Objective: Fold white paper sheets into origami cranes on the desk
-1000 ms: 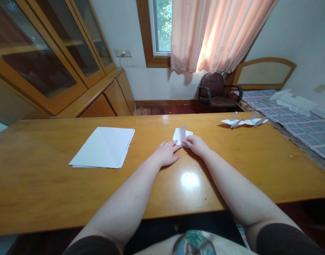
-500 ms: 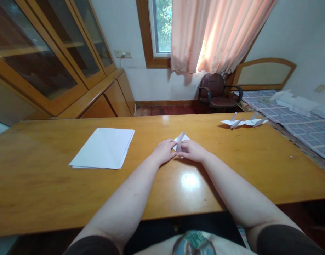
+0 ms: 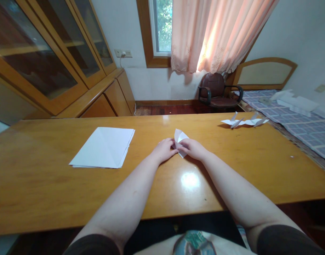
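Note:
A small piece of folded white paper (image 3: 180, 136) is between my two hands at the middle of the desk, with one flap standing up. My left hand (image 3: 164, 150) is closed on its left side, fingertips at the lower fold. From the right, my right hand (image 3: 193, 148) pinches the paper between thumb and fingers. Parts of the folds are hidden behind my fingers. Farther off at the right lie white folded paper figures (image 3: 244, 122) with raised points.
A stack of white paper sheets (image 3: 104, 147) lies left of my hands on the wooden desk (image 3: 45, 184). Beyond the desk stand a brown armchair (image 3: 215, 88) and a bed (image 3: 290, 109) at the right. A glass-door cabinet (image 3: 53, 60) rises at the left.
The upright flap has opened out and leans farther left, showing more of the paper's inner face. My right fingers have shifted slightly left over the fold; the stack and figures stay put.

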The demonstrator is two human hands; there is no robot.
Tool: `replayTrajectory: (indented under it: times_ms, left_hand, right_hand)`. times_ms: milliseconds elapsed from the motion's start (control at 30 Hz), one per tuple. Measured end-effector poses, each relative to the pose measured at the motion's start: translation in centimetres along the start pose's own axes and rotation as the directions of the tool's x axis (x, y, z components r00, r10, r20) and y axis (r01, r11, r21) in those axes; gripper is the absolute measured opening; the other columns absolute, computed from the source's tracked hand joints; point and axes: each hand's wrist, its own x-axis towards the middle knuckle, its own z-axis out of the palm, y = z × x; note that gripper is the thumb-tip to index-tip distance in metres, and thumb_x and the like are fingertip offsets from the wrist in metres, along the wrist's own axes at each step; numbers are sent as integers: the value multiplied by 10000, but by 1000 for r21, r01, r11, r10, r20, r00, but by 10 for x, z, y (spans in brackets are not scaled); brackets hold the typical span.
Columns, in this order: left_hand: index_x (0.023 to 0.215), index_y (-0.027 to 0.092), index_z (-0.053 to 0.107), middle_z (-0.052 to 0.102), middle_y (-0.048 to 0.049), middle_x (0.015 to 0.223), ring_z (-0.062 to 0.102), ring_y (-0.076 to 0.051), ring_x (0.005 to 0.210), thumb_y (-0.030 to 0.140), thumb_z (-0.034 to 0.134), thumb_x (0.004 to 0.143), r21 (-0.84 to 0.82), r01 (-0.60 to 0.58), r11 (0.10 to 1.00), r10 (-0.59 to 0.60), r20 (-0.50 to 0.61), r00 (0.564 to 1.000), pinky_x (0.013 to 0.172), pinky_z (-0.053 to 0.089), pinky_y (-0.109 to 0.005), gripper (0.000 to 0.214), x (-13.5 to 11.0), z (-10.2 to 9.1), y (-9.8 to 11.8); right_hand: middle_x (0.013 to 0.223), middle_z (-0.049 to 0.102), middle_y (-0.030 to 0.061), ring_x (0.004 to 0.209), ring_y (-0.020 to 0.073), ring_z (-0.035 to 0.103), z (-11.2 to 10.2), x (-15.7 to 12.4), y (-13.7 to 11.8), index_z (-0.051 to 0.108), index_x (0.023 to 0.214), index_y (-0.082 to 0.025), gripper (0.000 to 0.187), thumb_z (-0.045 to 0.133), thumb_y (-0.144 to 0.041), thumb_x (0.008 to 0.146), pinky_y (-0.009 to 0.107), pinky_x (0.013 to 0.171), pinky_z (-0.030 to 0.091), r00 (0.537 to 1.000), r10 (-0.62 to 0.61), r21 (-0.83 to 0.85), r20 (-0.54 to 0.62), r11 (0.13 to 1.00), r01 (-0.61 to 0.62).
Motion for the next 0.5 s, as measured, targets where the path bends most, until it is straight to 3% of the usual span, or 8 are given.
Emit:
replayTrajectory:
  times_ms: [167, 367, 500]
  left_hand:
    - [1024, 186, 661, 643, -88, 1048, 606, -222, 952, 451, 575, 834, -48, 80, 996, -81, -22, 996, 856, 483, -331, 337, 1, 4, 0]
    - [1019, 177, 653, 637, -78, 1022, 609, -207, 899, 398, 659, 762, -139, 87, 986, -101, -93, 991, 811, 492, -306, 340, 3, 11, -5]
    - [1027, 178, 648, 637, -80, 1019, 607, -206, 888, 363, 650, 762, -158, 89, 983, -107, -115, 988, 797, 487, -307, 323, 3, 14, -5]
  right_hand:
    - [929, 684, 80, 841, 186, 590, 6, 5, 0, 682, 945, -176, 206, 537, -307, 882, 281, 751, 409, 1000, -11, -11, -25, 1000, 11]
    - [828, 667, 79, 821, 183, 574, 7, 8, 3, 676, 823, -153, 211, 579, -336, 862, 270, 747, 401, 998, 28, -169, -56, 985, -37]
    - [898, 675, 84, 874, 191, 580, 5, 6, 8, 683, 902, -159, 197, 617, -333, 838, 271, 774, 402, 996, 42, -189, -77, 980, -56]
